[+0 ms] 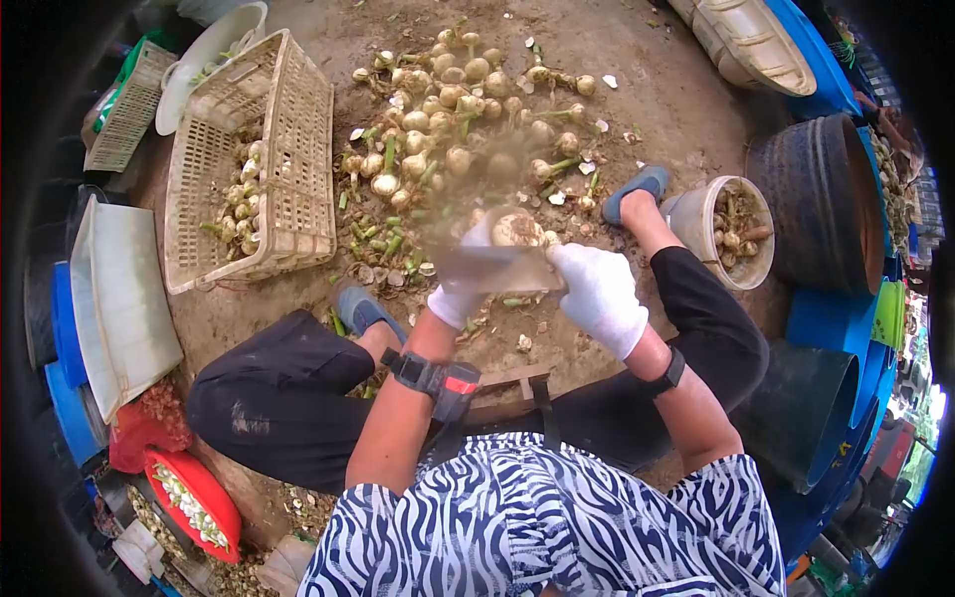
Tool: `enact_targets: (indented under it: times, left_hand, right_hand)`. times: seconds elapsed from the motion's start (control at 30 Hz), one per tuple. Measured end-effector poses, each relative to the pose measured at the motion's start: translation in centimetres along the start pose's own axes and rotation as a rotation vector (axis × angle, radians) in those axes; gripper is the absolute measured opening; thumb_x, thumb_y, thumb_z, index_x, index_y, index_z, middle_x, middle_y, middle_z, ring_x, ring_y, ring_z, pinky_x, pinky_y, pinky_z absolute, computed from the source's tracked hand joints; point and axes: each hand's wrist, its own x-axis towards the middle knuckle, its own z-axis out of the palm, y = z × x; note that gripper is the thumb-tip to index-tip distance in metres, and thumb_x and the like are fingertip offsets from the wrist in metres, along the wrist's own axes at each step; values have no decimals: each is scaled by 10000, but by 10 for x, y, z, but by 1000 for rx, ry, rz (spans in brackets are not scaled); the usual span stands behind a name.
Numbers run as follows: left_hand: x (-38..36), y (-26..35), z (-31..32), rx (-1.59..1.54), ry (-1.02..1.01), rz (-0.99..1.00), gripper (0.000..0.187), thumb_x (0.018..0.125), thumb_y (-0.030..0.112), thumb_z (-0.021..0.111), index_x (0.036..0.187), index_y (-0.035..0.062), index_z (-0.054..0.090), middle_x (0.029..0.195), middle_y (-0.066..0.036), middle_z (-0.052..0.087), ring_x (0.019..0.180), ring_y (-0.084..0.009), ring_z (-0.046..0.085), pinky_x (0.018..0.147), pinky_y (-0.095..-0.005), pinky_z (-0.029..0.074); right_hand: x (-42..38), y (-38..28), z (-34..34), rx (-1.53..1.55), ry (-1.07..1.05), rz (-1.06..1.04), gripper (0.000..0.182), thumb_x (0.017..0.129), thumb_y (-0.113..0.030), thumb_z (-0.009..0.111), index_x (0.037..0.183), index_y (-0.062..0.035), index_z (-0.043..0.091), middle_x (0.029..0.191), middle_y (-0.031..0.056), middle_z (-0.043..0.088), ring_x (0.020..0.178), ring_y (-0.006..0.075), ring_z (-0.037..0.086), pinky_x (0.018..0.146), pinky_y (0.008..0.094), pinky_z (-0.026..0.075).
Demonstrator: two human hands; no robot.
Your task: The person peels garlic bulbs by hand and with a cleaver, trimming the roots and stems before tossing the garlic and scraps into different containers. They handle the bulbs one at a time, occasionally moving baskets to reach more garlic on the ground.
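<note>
Both of my hands wear white gloves and meet in front of my knees. My right hand (603, 297) is closed, and a wide-bladed knife (502, 271) reaches left from it; the handle is hidden in the fist. Behind the motion-smeared blade, my left hand (458, 301) is partly covered, its fingers curled at a pale garlic bulb (517, 230). The bulb shows just above the blade. Just beyond my hands lies a heap of garlic bulbs (451, 99) with cut green stems on the ground.
A plastic crate (303, 149) at the left holds some bulbs. To the right stand a white bucket (696, 224) with bulbs and a dark drum (811, 199). A red basin (221, 497) with white pieces sits at lower left. Stem scraps (383, 239) litter the ground.
</note>
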Motion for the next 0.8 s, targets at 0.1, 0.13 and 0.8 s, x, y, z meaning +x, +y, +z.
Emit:
enact_targets:
  times: [0.1, 0.13, 0.8]
  left_hand:
    - [-17, 19, 6, 451, 136, 177, 662, 717, 145, 829, 1279, 29, 497, 1042, -76, 632, 973, -158, 599, 893, -296, 473]
    - [-24, 19, 6, 458, 137, 171, 662, 717, 145, 829, 1279, 29, 497, 1042, -76, 632, 973, -158, 599, 893, -296, 473]
    - [-54, 7, 10, -77, 136, 156, 641, 676, 170, 834, 1213, -13, 535, 1043, -130, 675, 945, -163, 645, 843, -297, 512]
  right_hand:
    - [-10, -18, -10, -20, -48, -56, 158, 686, -49, 621, 827, -91, 564, 738, 123, 610, 727, 337, 637, 623, 456, 481]
    - [-14, -22, -8, -12, -48, -56, 158, 686, -49, 621, 827, -91, 564, 738, 123, 610, 727, 337, 637, 623, 456, 481]
    - [-25, -15, -1, 9, 74, -61, 85, 724, -49, 586, 802, -78, 569, 762, 157, 638, 724, 363, 642, 625, 471, 492]
